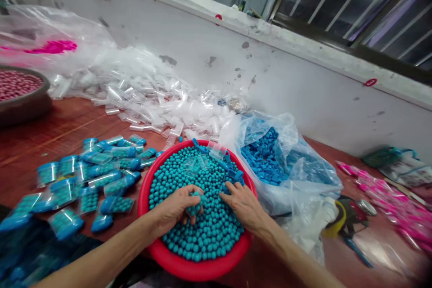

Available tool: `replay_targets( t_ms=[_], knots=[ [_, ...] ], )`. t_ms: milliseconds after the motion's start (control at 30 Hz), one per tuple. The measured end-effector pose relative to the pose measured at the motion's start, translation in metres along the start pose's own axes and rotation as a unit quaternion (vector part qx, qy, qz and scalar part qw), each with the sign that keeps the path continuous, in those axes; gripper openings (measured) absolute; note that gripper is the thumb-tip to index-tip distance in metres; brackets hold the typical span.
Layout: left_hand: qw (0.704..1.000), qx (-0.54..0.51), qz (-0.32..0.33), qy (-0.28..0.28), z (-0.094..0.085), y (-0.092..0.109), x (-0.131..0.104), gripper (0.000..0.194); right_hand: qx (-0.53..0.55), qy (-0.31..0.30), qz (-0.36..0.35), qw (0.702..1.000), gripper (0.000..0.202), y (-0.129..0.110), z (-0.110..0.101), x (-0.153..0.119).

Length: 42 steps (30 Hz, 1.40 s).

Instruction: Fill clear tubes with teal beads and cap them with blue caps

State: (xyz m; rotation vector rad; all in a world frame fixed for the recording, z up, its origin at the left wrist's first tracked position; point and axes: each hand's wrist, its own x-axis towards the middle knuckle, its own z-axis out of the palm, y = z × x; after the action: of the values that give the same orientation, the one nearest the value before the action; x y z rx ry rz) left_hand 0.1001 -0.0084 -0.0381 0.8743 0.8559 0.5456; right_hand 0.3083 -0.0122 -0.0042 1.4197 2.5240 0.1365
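Note:
A red basin [145, 207] is filled with round teal beads [202, 243]. Over its left half, my left hand [184, 204] is closed around a small clear plastic tube [194, 207] packed with teal beads. My right hand [238, 198] is at the basin's right side, its slightly bent fingers apart and touching a little pile of blue plastic caps [236, 175] on the beads. Its fingertips are partly hidden among them. Empty clear tubes [199, 164] lie on the beads near the far rim.
Several bead-filled tubes with blue caps [104, 180] lie left of the basin. Empty clear tubes [162, 103] are heaped behind. An open plastic bag [293, 166] of blue caps stands right, with pink pieces [391, 198] beyond. A bowl of pink beads [20, 99] sits far left.

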Motion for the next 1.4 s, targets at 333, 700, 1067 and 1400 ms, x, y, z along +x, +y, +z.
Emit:
replay_targets(
  t_ms=[333,700,1067,1400],
  knots=[
    [1.0,0.026,0.011,0.001,0.002,0.0,-0.002,0.034,-0.034,0.046,0.046,0.997,0.018,-0.011,0.031,0.008],
    [0.991,0.111,0.05,0.057,0.003,-0.006,0.002,0.024,0.342,0.124,0.058,0.93,0.021,-0.032,0.013,0.023],
    [0.98,0.14,0.115,0.079,0.004,-0.006,0.002,0.023,0.47,0.104,0.09,0.872,0.03,-0.034,0.015,0.01],
    [0.98,0.15,0.108,0.067,0.008,-0.003,-0.001,0.024,0.6,0.081,0.081,0.791,0.032,-0.034,0.013,0.002]
  ],
)
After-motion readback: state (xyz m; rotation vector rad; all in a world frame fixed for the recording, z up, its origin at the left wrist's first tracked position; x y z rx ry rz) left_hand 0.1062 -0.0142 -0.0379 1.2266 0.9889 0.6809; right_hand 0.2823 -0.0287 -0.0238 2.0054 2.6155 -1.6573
